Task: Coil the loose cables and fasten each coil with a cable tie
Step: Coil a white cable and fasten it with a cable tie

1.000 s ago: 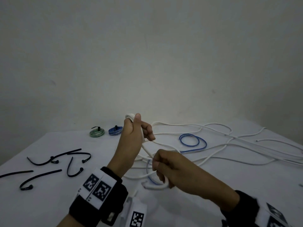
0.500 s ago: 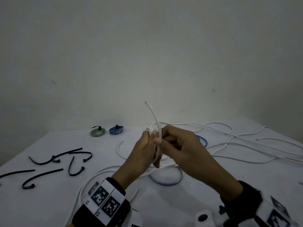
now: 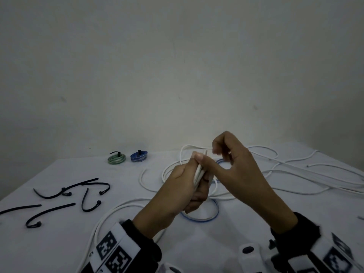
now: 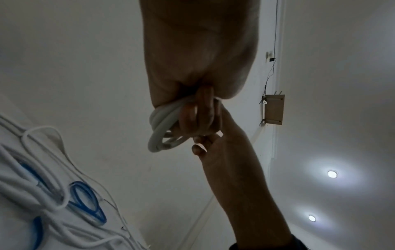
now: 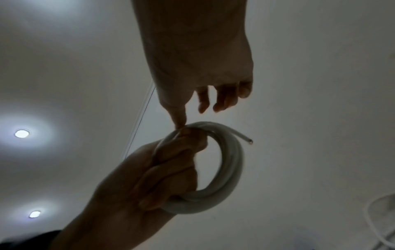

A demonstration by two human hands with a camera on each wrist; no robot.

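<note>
Holding a white coil (image 5: pixel 224 170) above the table (image 3: pixel 49 251), my left hand (image 3: pixel 177 190) grips it with fingers curled through its ring. Coil: several turns of round white cable, its cut end (image 5: pixel 249 142) poking free at the top. My right hand (image 3: pixel 240 174) sits just right of the coil, thumb tip touching the top turn, other fingers loosely bent and holding nothing. Loose white cables (image 3: pixel 295 174) sprawl across the table's right and centre, tangled with blue cable (image 3: pixel 202 218) loops beneath my hands. Far left: one green coil (image 3: pixel 116 158) and one blue coil (image 3: pixel 138 156), each tied. Near left: black cable ties (image 3: pixel 78 194), scattered.
</note>
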